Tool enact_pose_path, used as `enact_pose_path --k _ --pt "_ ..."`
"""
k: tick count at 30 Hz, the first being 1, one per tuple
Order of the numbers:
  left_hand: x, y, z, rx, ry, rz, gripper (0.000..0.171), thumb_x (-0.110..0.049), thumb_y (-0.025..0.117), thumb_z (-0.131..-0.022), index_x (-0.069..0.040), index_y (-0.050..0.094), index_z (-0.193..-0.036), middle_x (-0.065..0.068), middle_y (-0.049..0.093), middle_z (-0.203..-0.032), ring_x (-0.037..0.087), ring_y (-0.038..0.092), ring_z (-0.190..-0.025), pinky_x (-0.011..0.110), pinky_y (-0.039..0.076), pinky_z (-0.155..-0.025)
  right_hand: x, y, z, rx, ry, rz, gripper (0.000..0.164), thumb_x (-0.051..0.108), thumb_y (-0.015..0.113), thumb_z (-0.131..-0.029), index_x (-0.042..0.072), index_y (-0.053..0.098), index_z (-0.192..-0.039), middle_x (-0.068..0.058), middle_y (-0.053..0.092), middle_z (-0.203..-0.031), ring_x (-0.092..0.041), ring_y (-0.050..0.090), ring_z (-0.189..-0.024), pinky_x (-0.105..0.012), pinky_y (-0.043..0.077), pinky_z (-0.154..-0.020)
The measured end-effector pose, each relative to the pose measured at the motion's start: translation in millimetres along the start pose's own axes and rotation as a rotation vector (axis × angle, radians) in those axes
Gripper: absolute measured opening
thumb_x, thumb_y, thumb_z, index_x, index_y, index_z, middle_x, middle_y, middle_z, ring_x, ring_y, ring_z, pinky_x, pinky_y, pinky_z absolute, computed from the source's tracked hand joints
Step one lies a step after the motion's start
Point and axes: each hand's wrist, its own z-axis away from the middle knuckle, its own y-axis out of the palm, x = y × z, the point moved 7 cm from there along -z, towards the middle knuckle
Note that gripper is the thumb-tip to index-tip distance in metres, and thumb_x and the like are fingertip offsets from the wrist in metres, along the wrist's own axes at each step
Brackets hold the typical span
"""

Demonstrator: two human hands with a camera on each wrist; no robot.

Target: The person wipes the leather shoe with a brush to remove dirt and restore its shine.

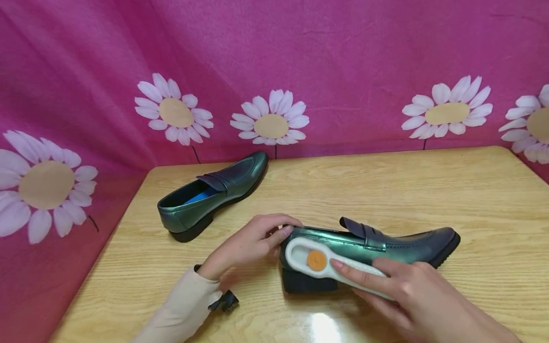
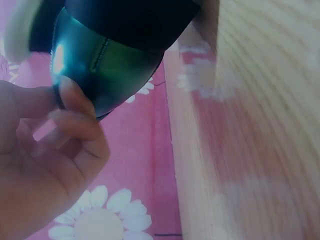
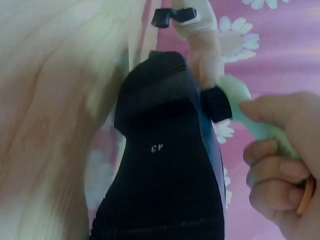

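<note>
2 glossy loafers (image 1: 353, 245), oval-hd. wht brush (image 1: 317, 260)

- what sort of place is this?
- a table (image 1: 484, 200) set before a pink cloth (image 1: 339, 52) printed with big white daisies (image 1: 272, 126); its folds show that it hangs like a curtain.
- so, a home or a workshop?
- can't tell: the cloth fills the background. the table is light, grained wood, its glossy top catching a bright glare (image 1: 324, 328).
</note>
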Motion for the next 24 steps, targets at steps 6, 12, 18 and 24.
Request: enact_pose_path --k 6,12,18,24 --pt "-6.5 1.5 -1.4 -0.007 -0.005 -0.045 0.022 -0.010 0.049 -0.101 -0.006 0.065 -0.116 0.003 0.061 -0.097 0.010 0.051 -0.064 0.026 0.046 -0.067 5.3 3.5 -0.8 0.022 -0.060 -0.023 0.047 0.039 0.059 -0.095 0.031 0.051 -0.140 0.019 0.038 -0.076 0.011 0.028 -0.057 -0.007 0.027 -0.051" --pt "-8.6 5.1 -3.6 -0.011 -0.011 -0.098 0.023 -0.008 0.046 -0.102 -0.006 0.063 -0.118 0.004 0.064 -0.110 0.014 0.057 -0.093 0.030 0.047 -0.086 -3.7 -9.1 1.1 -0.068 0.048 0.097 0.043 0.050 0.042 -0.099 0.036 0.052 -0.138 0.016 0.051 -0.081 0.010 0.033 -0.058 -0.012 0.034 -0.050" --pt "-12.9 5.3 -4.3 -0.019 -0.007 -0.092 0.023 -0.009 0.047 -0.101 -0.006 0.064 -0.117 0.004 0.064 -0.111 0.014 0.058 -0.100 0.032 0.047 -0.090 4.0 -0.7 1.8 -0.002 -0.048 0.020 0.048 0.040 0.059 -0.095 0.030 0.050 -0.141 0.018 0.048 -0.080 0.011 0.033 -0.061 -0.008 0.029 -0.054" --pt "-10.1 4.7 -2.3 -0.026 -0.027 -0.110 0.023 -0.012 0.045 -0.103 -0.007 0.063 -0.117 0.003 0.063 -0.111 0.014 0.058 -0.102 0.033 0.046 -0.090 0.7 0.5 3.2 0.033 -0.013 0.040 0.051 0.041 0.061 -0.093 0.033 0.048 -0.142 0.018 0.047 -0.079 0.010 0.033 -0.062 -0.011 0.031 -0.052"
